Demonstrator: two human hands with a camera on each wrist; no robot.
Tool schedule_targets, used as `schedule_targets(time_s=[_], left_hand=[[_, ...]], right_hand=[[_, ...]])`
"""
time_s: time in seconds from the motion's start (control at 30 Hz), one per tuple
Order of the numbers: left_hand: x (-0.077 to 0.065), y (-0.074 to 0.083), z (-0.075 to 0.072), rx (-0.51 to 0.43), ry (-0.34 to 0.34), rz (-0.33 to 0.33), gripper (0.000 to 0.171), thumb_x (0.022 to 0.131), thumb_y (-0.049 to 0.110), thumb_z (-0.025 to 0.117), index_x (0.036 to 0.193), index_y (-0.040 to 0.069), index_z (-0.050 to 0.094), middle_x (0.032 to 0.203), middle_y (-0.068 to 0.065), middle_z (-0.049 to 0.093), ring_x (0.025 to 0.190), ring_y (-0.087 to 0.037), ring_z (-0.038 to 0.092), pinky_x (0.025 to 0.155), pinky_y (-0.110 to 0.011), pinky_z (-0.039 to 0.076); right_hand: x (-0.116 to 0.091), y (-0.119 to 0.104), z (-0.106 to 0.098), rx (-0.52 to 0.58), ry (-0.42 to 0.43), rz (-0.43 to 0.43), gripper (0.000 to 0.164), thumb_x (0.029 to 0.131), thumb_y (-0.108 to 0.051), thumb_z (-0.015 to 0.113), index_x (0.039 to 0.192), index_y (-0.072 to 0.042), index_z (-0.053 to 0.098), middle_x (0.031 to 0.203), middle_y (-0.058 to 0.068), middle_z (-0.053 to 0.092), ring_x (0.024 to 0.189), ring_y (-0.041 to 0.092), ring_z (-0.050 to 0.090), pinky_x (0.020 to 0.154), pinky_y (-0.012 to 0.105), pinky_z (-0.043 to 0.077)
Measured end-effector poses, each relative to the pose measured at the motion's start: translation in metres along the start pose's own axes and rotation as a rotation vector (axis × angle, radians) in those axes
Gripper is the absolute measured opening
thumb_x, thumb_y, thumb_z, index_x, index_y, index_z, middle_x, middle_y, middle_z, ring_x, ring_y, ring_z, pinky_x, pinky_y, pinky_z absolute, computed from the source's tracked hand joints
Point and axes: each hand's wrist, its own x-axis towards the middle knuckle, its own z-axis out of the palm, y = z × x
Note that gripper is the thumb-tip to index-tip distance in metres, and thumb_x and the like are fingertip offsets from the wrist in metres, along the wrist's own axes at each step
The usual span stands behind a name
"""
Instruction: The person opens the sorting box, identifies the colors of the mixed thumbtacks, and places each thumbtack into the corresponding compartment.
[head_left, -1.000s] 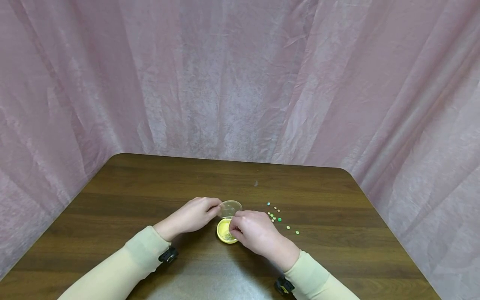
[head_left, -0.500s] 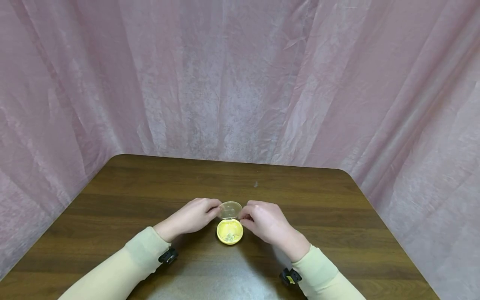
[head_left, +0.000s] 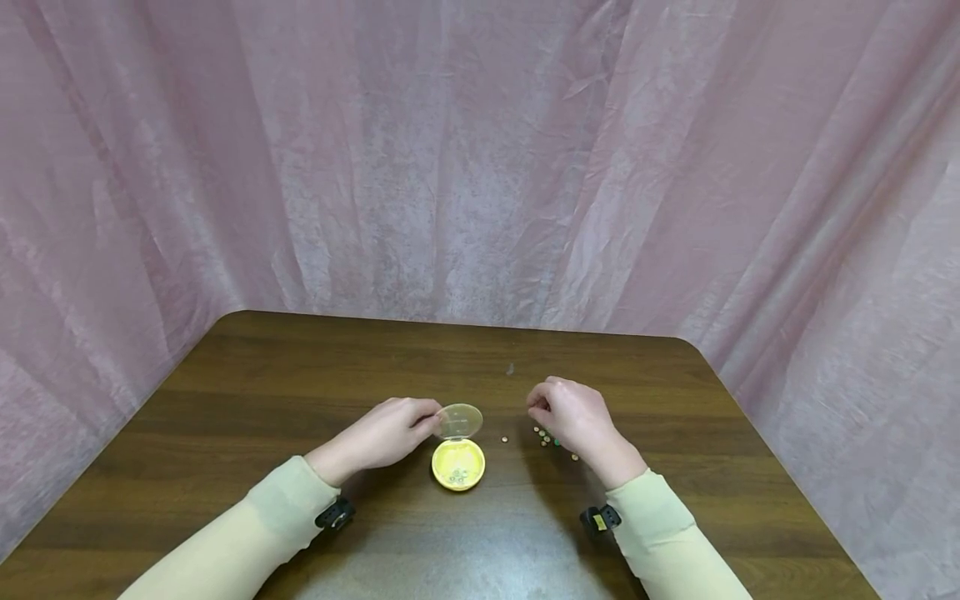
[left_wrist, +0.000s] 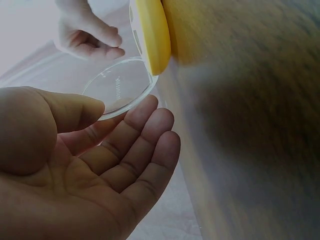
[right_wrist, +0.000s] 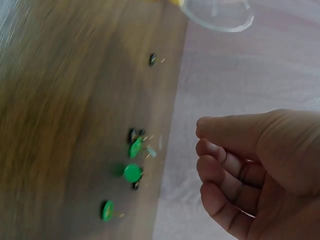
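Cream-sleeved, the left hand (head_left: 386, 431) is pinching a clear, round plastic lid (head_left: 462, 422); apart from it, the right hand (head_left: 576, 414) is hovering, fingers (right_wrist: 210, 170) loosely curling, near small, round green discs (right_wrist: 132, 173). Between the hands, a round yellow case (head_left: 457, 455) is sitting open on the brown wood-grain worktop (head_left: 300, 367), small pieces (head_left: 458, 477) lying inside. One pale disc (head_left: 505, 439) is lying near it. Pink fabric (head_left: 450, 167) is hanging behind.

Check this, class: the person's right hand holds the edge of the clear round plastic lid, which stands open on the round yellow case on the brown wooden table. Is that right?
No, wrong hand: the left wrist view shows the person's left hand holding the edge of the clear round plastic lid, which stands open on the round yellow case on the brown wooden table.
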Motion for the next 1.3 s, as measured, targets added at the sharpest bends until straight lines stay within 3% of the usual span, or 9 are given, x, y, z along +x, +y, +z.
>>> schedule_targets(time_s=[0.33, 0.7, 1.0, 1.3], left_hand=[[0.001, -0.002, 0.002, -0.002, -0.016, -0.006, 0.017, 0.103, 0.022, 0.054, 0.100, 0.019, 0.070, 0.087, 0.010, 0.070, 0.082, -0.005, 0.060, 0.077, -0.033, 0.046], [0.000, -0.001, 0.001, -0.002, -0.030, -0.002, 0.018, 0.103, 0.021, 0.053, 0.101, 0.018, 0.070, 0.088, 0.010, 0.069, 0.081, -0.006, 0.059, 0.076, -0.032, 0.045], [0.000, -0.002, 0.000, -0.006, -0.024, -0.004, 0.018, 0.103, 0.021, 0.053, 0.100, 0.018, 0.070, 0.088, 0.010, 0.069, 0.080, -0.006, 0.059, 0.076, -0.033, 0.045], [0.000, -0.003, 0.001, 0.003, -0.022, -0.009, 0.018, 0.103, 0.023, 0.053, 0.101, 0.020, 0.070, 0.087, 0.011, 0.069, 0.081, -0.005, 0.059, 0.076, -0.033, 0.045]], right_hand=[[0.007, 0.018, 0.011, -0.041, -0.074, 0.120, 0.007, 0.082, -0.023, 0.076, 0.089, -0.024, 0.074, 0.082, -0.014, 0.062, 0.080, 0.010, 0.063, 0.070, 0.036, 0.048], [0.010, 0.021, 0.020, -0.040, -0.139, 0.117, 0.011, 0.080, -0.023, 0.078, 0.090, -0.023, 0.074, 0.081, -0.012, 0.059, 0.078, 0.010, 0.059, 0.069, 0.034, 0.047], [0.010, 0.020, 0.021, -0.038, -0.132, 0.085, 0.009, 0.079, -0.021, 0.077, 0.087, -0.022, 0.074, 0.078, -0.013, 0.060, 0.076, 0.009, 0.060, 0.068, 0.035, 0.047], [0.012, 0.019, 0.022, -0.030, -0.161, 0.115, 0.007, 0.082, -0.022, 0.077, 0.088, -0.024, 0.074, 0.080, -0.015, 0.062, 0.078, 0.009, 0.060, 0.072, 0.035, 0.047]])
